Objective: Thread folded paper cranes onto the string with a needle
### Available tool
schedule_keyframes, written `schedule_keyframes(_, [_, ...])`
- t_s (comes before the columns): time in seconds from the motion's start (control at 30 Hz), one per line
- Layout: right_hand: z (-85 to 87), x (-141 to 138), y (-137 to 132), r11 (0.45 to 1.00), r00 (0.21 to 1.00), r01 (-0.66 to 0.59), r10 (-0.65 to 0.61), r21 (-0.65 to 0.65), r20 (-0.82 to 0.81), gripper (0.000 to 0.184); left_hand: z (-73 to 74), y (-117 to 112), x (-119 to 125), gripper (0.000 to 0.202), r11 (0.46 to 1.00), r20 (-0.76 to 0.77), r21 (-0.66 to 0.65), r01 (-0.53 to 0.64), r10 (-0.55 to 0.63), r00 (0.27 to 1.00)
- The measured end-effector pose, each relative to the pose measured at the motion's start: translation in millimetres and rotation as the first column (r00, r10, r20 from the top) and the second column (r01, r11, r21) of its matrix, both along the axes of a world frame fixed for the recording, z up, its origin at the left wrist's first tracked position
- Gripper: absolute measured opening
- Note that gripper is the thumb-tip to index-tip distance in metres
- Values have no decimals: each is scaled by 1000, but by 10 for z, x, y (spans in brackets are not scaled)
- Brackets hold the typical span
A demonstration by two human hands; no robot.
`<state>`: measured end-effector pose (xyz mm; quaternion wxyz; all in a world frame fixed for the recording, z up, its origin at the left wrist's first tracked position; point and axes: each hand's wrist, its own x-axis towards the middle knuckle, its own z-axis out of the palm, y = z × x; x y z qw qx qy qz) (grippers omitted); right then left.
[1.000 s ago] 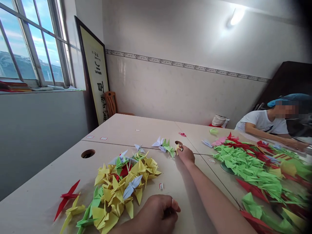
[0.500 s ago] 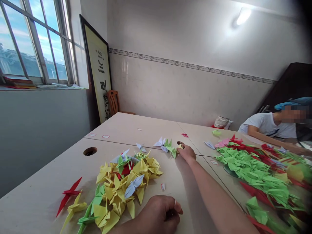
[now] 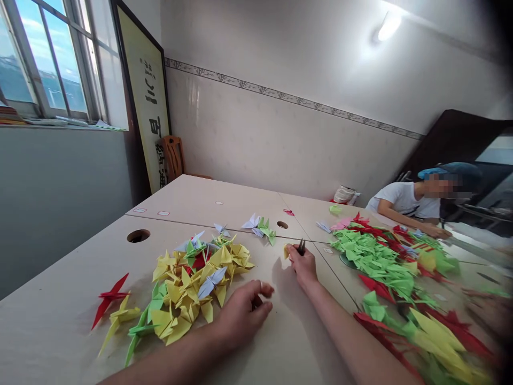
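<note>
My right hand (image 3: 304, 269) is closed above the table, with the dark, two-pointed tip of a small tool (image 3: 301, 246) sticking up from it. A small yellow paper piece (image 3: 286, 251) shows at its fingertips. My left hand (image 3: 244, 313) is half curled, thumb and forefinger apart, with nothing visible between them. It rests beside a heap of yellow folded paper cranes (image 3: 180, 294). A pale blue crane (image 3: 212, 282) lies on that heap. Beyond my hands sit a white-lilac crane (image 3: 252, 223) and a green crane (image 3: 266, 230).
A big pile of green cranes (image 3: 372, 256) spreads to the right, with red and yellow ones around it. A red crane (image 3: 111, 297) lies far left. The table (image 3: 208, 195) has a round hole (image 3: 138, 236). A co-worker (image 3: 412, 200) sits at the far right.
My right hand has drawn back from the green crane by the hole, and the tool tip now shows. My left hand has moved forward; the small white tag is no longer visible. The view has turned right.
</note>
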<state>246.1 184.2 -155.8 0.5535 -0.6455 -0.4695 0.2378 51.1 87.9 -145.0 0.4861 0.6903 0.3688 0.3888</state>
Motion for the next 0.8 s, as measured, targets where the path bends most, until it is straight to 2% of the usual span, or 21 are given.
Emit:
schedule_keyframes(0.07, [-2, -160, -319, 995, 995, -94, 95, 15, -42, 26, -32, 26, 3, 32, 997, 123, -47, -66, 72, 990])
schedule_keyframes(0.17, [13, -430, -719, 965, 963, -257, 260, 44, -69, 27, -45, 56, -10, 47, 996, 237, -83, -15, 34, 971])
schedule_keyframes(0.27, [45, -641, -977, 923, 923, -376, 381, 82, -56, 25, -35, 75, -31, 42, 993, 305, -63, 100, -76, 949])
schedule_keyframes(0.3, [59, -683, -1040, 914, 916, -392, 398, 98, -49, 24, -33, 81, -37, 38, 992, 323, -69, 108, -81, 943])
schedule_keyframes(0.37, [94, -719, -1150, 902, 909, -410, 416, 134, -18, 22, -37, 98, -47, 34, 990, 361, -125, 69, -19, 932])
schedule_keyframes(0.47, [147, -686, -1283, 885, 897, -442, 431, 145, 102, 31, -62, 137, -54, 40, 968, 424, -251, -10, 119, 898])
schedule_keyframes(0.53, [164, -644, -1330, 875, 874, -469, 440, 119, 205, 33, -83, 167, -57, 39, 951, 467, -308, -16, 166, 868])
schedule_keyframes(0.67, [136, -603, -1298, 863, 822, -497, 435, 89, 368, 28, -92, 208, -56, 35, 941, 512, -336, -51, 228, 828])
schedule_keyframes(0.8, [94, -602, -1220, 878, 798, -477, 411, 43, 440, 27, -46, 206, -48, 36, 923, 495, -375, -87, 279, 823])
